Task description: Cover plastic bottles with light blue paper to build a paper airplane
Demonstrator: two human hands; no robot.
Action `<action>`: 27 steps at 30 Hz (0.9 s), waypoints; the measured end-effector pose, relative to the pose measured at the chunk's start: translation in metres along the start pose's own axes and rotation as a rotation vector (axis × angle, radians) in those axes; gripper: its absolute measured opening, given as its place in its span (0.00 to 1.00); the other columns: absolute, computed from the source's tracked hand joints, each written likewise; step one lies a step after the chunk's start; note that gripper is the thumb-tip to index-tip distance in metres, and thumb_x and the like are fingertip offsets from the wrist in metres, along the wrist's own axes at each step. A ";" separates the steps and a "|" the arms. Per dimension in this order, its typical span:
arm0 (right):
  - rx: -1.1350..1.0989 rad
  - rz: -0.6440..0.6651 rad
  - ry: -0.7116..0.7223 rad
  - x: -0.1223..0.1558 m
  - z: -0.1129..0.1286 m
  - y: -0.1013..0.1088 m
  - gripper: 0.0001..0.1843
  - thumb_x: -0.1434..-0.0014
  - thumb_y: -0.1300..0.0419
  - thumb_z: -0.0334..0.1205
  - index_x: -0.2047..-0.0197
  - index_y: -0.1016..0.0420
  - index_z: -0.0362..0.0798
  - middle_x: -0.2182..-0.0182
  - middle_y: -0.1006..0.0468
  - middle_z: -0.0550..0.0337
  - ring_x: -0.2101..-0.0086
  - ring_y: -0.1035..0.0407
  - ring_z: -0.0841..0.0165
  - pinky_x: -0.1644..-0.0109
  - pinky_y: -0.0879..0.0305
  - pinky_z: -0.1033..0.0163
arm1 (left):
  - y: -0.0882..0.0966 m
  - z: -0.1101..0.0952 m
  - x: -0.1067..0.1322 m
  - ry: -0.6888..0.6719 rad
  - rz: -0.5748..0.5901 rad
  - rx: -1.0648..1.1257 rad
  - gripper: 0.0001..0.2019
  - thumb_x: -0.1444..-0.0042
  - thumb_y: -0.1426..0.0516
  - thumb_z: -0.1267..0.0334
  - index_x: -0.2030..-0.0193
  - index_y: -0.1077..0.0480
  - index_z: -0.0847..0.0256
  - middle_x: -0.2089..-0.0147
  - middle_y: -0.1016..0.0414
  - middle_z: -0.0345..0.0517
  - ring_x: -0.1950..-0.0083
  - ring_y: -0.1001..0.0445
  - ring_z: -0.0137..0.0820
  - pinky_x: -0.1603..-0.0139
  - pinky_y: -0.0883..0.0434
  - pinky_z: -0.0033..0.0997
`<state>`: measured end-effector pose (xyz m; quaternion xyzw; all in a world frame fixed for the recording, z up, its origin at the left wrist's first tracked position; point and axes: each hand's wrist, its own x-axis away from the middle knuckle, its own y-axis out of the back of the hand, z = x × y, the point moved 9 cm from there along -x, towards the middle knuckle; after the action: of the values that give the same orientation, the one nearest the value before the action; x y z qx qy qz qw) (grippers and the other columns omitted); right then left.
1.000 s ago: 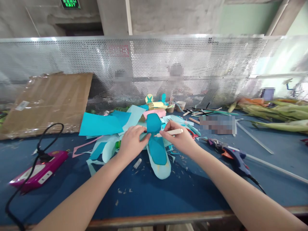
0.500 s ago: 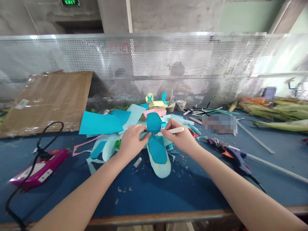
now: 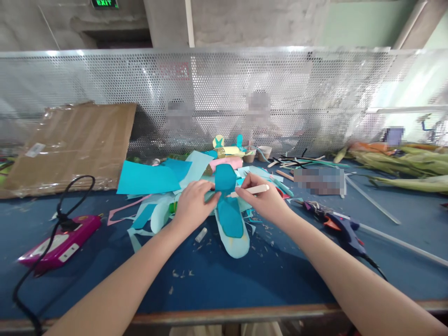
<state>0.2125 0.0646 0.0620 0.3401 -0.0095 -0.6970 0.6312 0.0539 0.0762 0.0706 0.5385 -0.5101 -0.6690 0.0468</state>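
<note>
Before me a bright blue cutout (image 3: 230, 217), narrow at its waist, lies over a longer pale blue rounded piece (image 3: 236, 247). My left hand (image 3: 196, 198) is closed at the cutout's left edge, its thumb on the waist and its other fingers curled at the far side. Between the fingers of my right hand (image 3: 264, 198) is a slim white pen (image 3: 257, 189), its tip touching or just over the cutout near the waist. A small clear cap (image 3: 201, 234) lies on the table below my left hand.
Blue sheets (image 3: 149, 178), a pink roll (image 3: 226, 163) and paper scraps lie around the hands. A glue gun (image 3: 345, 233) is at right, a magenta power strip (image 3: 65, 245) with a black cord at left. Cardboard (image 3: 77, 144) leans against the perforated metal screen (image 3: 224, 84); dry husks (image 3: 402, 161) lie far right.
The view has shifted very slightly. Both hands, the pen and the blue cutout keep nearly the same positions relative to each other.
</note>
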 end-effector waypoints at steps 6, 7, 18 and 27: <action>-0.005 0.007 0.011 0.000 0.002 0.000 0.14 0.45 0.41 0.47 0.74 0.41 0.51 0.81 0.40 0.70 0.78 0.47 0.72 0.74 0.50 0.64 | 0.001 0.000 0.000 -0.001 -0.004 0.004 0.03 0.41 0.42 0.62 0.64 0.30 0.58 0.62 0.23 0.47 0.56 0.26 0.42 0.55 0.29 0.40; -0.001 0.014 0.011 0.000 0.002 0.000 0.14 0.45 0.41 0.47 0.74 0.41 0.51 0.81 0.40 0.70 0.78 0.47 0.72 0.74 0.50 0.64 | 0.001 0.000 0.000 -0.001 -0.007 0.005 0.03 0.41 0.42 0.62 0.64 0.30 0.58 0.62 0.23 0.46 0.56 0.26 0.41 0.55 0.29 0.40; -0.039 0.001 0.011 0.001 0.000 -0.001 0.13 0.45 0.40 0.46 0.74 0.40 0.51 0.81 0.40 0.70 0.78 0.47 0.73 0.74 0.51 0.65 | 0.000 -0.001 -0.001 0.001 0.003 -0.004 0.04 0.42 0.41 0.63 0.64 0.29 0.60 0.62 0.23 0.48 0.57 0.26 0.43 0.56 0.30 0.41; -0.093 0.075 0.046 0.003 -0.002 -0.010 0.14 0.45 0.38 0.48 0.72 0.37 0.50 0.78 0.35 0.68 0.76 0.43 0.72 0.73 0.48 0.65 | 0.000 0.000 0.000 0.006 0.004 0.000 0.04 0.42 0.41 0.62 0.63 0.29 0.58 0.61 0.22 0.47 0.55 0.26 0.41 0.54 0.29 0.40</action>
<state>0.2051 0.0649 0.0544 0.3260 0.0246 -0.6644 0.6721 0.0538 0.0759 0.0706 0.5394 -0.5111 -0.6674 0.0496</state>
